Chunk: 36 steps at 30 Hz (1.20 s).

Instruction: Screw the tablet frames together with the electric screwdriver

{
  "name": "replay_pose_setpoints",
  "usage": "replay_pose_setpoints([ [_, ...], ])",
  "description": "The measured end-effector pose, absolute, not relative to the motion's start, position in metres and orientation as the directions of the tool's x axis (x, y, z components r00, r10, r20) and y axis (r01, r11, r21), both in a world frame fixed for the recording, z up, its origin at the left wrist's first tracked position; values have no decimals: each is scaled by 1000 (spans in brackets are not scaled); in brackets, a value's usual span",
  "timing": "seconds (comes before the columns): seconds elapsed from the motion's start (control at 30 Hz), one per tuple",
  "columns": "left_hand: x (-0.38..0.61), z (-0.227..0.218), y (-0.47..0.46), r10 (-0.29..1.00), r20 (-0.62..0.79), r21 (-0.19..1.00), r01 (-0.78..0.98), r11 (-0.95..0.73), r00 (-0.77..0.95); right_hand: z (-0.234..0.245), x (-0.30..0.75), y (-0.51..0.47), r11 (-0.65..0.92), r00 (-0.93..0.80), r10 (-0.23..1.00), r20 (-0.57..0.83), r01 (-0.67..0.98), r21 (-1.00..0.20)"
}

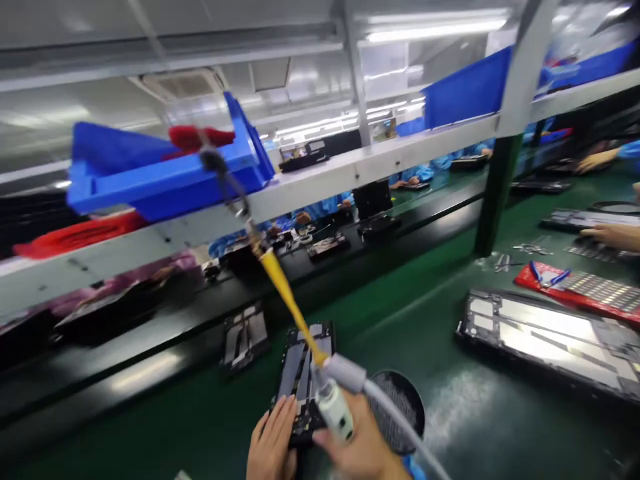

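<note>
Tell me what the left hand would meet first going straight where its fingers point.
Most likely the open black device, whose near end the left hand seems to touch; blur leaves exact contact unsure.

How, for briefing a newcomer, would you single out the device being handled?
On the green bench, find the left hand at bottom centre. The black device with grey panels lies under those fingers; unlike its nearest neighbours, it's being touched.
</note>
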<state>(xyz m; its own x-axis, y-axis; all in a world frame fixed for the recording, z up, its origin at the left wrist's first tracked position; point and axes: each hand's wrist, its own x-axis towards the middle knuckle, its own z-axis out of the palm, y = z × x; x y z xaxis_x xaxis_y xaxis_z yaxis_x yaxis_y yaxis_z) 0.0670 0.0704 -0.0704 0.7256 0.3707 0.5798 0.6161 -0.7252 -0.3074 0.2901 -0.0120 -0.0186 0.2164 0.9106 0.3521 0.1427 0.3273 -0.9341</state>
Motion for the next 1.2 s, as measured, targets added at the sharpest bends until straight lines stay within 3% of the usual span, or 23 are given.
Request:
replay_pose_setpoints([
  [0.07,63,-66,25,396,622,-238,645,-726,675,-10,303,-18,292,236,921,308,101,-951],
  [0.13,64,-61,-17,487,654,-92,700,-708,579,3,324,-22,251,251,935,249,27,-968],
  [0.2,64,-59,-53,574,639,45,719,-693,513,13,348,-23,252,339,914,222,-48,-966],
  [0.27,61,-59,-83,612,609,109,711,-695,504,15,369,-22,287,431,872,234,-61,-956],
  [0.53,74,-44,-122,486,400,-115,568,-815,777,-13,388,-17,358,511,816,271,-78,-931],
  [0.63,105,-38,-117,544,297,-62,585,-809,784,-12,381,-11,352,511,811,286,-34,-935],
  [0.73,133,-37,-116,608,241,64,613,-788,757,-9,377,-6,322,511,812,282,10,-947],
  [0.93,160,-46,-120,664,323,175,647,-743,675,-13,376,-1,292,486,835,258,6,-956],
  [1.1,165,-37,-118,537,594,265,484,-834,599,-17,376,0,263,468,849,245,28,-964],
  [1.2,158,-27,-115,569,665,397,416,-818,484,-17,375,0,258,476,845,244,37,-966],
])
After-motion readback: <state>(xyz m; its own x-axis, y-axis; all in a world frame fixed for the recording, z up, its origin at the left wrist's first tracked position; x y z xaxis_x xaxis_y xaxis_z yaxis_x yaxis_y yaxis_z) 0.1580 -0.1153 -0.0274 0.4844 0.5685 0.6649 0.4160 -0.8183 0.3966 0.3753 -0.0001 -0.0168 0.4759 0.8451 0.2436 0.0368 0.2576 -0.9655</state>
